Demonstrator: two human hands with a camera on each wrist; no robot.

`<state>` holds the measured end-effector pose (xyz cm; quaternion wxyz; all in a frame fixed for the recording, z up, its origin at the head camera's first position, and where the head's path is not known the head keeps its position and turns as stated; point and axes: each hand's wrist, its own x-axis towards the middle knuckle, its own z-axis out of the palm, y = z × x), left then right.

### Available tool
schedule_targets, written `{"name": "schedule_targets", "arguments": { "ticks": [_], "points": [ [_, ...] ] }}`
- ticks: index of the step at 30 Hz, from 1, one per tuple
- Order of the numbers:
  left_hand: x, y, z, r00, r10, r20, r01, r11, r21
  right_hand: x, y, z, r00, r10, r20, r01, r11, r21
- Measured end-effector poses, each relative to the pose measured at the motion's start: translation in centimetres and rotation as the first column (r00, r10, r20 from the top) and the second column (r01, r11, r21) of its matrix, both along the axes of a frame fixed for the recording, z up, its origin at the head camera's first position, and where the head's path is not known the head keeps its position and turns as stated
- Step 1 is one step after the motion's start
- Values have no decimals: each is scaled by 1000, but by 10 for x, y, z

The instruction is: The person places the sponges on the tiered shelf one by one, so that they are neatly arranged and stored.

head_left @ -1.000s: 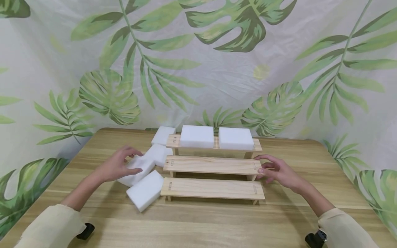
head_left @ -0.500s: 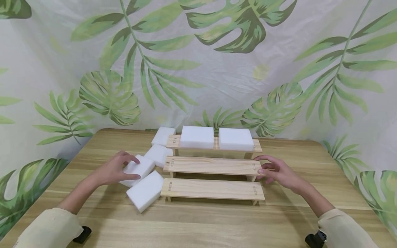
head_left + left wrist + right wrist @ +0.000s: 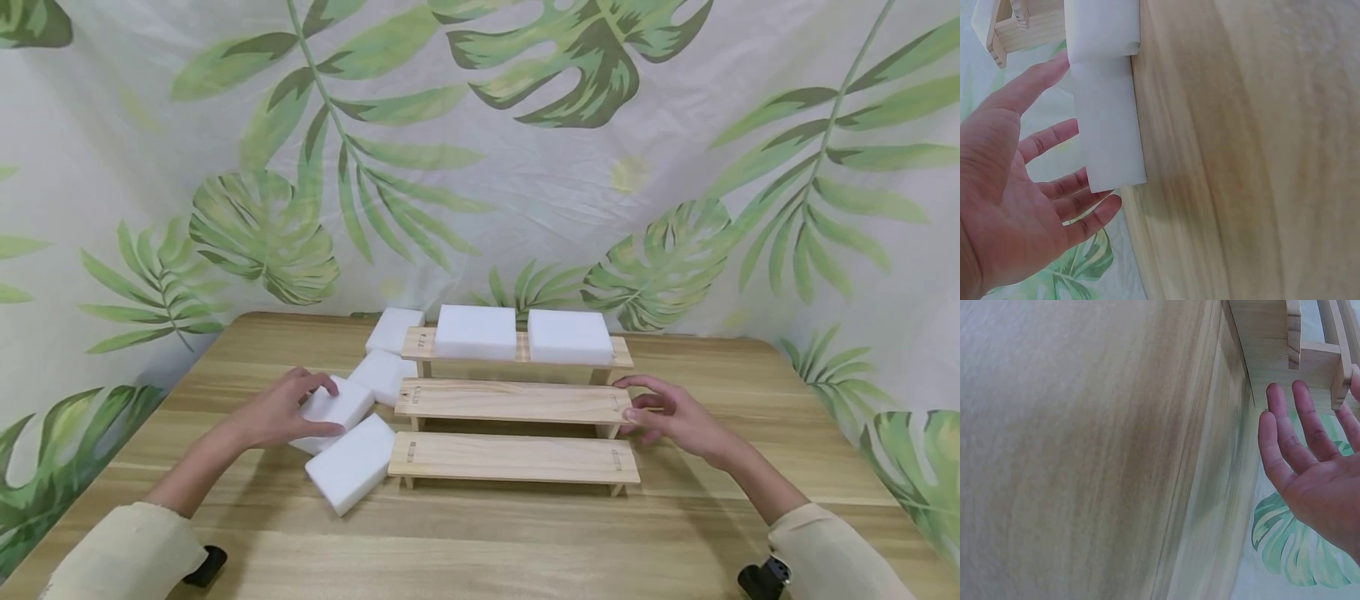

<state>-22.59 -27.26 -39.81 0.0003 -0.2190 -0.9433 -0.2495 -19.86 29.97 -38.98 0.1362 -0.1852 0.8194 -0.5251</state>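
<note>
My left hand [image 3: 279, 410] spans a white foam block [image 3: 347, 406] lying left of the stand, thumb on its near side and fingers on its far side. From the left wrist, the same foam block [image 3: 1109, 125] has the thumb and fingertips right at its edges, some fingertips hidden behind it. A light wooden three-step stand [image 3: 513, 402] occupies the middle of the table. At its right end, my right hand [image 3: 675, 421] holds the middle step between thumb and index finger. The right wrist view has the other fingers [image 3: 1310, 425] spread beside the stand's legs.
Two foam blocks [image 3: 476, 329] sit side by side on the top step. Other loose blocks lie against the stand's left side, including a tilted front one [image 3: 351, 467]. A leaf-print cloth [image 3: 540, 208] hangs behind the wooden table [image 3: 480, 546].
My left hand has drawn slightly left and lowered its fingers from above the foam block to its sides. The right hand stays at the stand's end.
</note>
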Motion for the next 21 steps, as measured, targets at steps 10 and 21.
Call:
{"name": "schedule_targets", "arguments": {
  "ticks": [10, 21],
  "points": [
    [-1, -8, 4, 1000, -6, 21, 6, 1000, -30, 0, 0, 1, 1000, 3, 8, -3, 1000, -2],
    [-1, -20, 7, 998, 11, 54, -6, 996, -92, 0, 1, 1, 1000, 5, 11, -5, 1000, -4]
  ]
}}
